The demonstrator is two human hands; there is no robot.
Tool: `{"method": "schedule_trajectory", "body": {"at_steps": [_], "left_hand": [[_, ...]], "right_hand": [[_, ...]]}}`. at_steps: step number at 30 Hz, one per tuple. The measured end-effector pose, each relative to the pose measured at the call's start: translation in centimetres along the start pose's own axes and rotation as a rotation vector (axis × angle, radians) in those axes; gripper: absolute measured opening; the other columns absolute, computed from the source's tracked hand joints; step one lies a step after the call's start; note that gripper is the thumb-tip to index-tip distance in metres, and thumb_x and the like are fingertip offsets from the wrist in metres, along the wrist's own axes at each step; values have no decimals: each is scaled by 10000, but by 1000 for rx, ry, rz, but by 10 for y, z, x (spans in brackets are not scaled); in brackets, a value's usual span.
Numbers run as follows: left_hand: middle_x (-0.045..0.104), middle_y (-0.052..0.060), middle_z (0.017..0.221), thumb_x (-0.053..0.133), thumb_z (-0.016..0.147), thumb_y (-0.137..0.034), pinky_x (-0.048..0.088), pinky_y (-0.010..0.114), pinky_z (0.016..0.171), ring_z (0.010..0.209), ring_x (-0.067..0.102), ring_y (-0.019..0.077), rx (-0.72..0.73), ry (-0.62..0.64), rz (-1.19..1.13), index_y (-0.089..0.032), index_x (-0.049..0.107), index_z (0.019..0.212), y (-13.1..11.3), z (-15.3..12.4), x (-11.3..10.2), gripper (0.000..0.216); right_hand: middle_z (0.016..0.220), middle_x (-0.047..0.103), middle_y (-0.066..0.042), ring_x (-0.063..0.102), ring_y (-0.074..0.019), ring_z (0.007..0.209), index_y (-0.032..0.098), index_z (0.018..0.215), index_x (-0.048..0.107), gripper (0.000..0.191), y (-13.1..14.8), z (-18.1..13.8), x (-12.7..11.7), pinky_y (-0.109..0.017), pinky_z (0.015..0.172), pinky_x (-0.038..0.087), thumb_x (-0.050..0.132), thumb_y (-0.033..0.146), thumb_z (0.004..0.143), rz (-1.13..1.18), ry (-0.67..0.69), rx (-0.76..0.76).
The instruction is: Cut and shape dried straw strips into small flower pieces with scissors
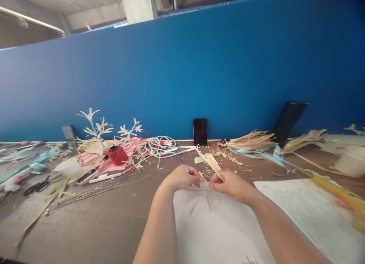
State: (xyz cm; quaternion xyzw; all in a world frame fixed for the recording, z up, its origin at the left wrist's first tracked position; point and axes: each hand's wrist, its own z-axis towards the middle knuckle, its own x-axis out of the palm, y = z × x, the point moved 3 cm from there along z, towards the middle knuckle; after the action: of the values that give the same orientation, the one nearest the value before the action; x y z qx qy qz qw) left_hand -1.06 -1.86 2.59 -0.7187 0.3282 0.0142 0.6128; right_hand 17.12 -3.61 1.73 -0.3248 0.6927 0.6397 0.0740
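Both of my hands meet over a white sheet of paper [216, 226] near the table's middle. My left hand [182, 177] is closed, pinching the near end of a bundle of pale straw strips [210, 162]. My right hand [231, 184] is closed too, gripping the same strips from the right. The strips fan out away from me past my fingers. A few small straw scraps lie on the paper below my hands.
Brown table [114, 222] against a blue partition [199, 74]. Left: straw flowers [97, 128], red thread spool [117, 154], white cup [68, 166], scissors [36, 187], thin wires [97, 188]. Back: white cable coil [161, 145], phone [200, 132], dark tablet [288, 121], straw piles [251, 139]. Right: printed sheet [308, 214], yellow glue gun [342, 197], white bowl [352, 161].
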Motion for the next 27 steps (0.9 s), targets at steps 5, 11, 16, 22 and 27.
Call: {"method": "schedule_trajectory", "body": {"at_steps": [5,11,16,22,27], "left_hand": [[645,26,654,621,627,-397,286,190,434,457,367,56,30,-7,-2,-137,647,718,3,0,-4,277],[506,-34,526,651,616,-421,186,169,386,397,302,24,24,-181,-374,-147,550,679,7,3,-19,299],[411,-61,511,671,608,-371,111,158,376,391,261,8,32,-496,-709,-152,464,636,16,11,-29,303],[512,-14,599,675,615,-372,122,154,365,399,299,2,18,-508,-761,-133,493,662,14,19,-17,303],[543,4,639,685,605,-363,132,150,362,409,323,3,33,-453,-813,-120,518,694,6,21,-3,309]], "right_hand": [[619,591,8,446,-98,519,160,714,618,141,4,-1,0,-201,459,302,581,286,663,-22,-10,5],[646,607,-1,483,-118,565,168,699,625,134,3,-1,-2,-207,483,314,592,293,662,-62,-9,-20],[632,595,2,473,-118,570,172,684,623,150,-2,0,-1,-210,493,304,606,321,682,-89,56,-44],[649,535,2,408,-100,535,156,759,621,454,3,4,3,-217,487,308,473,585,774,80,-44,-71],[599,467,26,375,-93,470,168,1018,625,508,12,4,13,-224,441,300,341,556,855,258,-156,-153]]}}
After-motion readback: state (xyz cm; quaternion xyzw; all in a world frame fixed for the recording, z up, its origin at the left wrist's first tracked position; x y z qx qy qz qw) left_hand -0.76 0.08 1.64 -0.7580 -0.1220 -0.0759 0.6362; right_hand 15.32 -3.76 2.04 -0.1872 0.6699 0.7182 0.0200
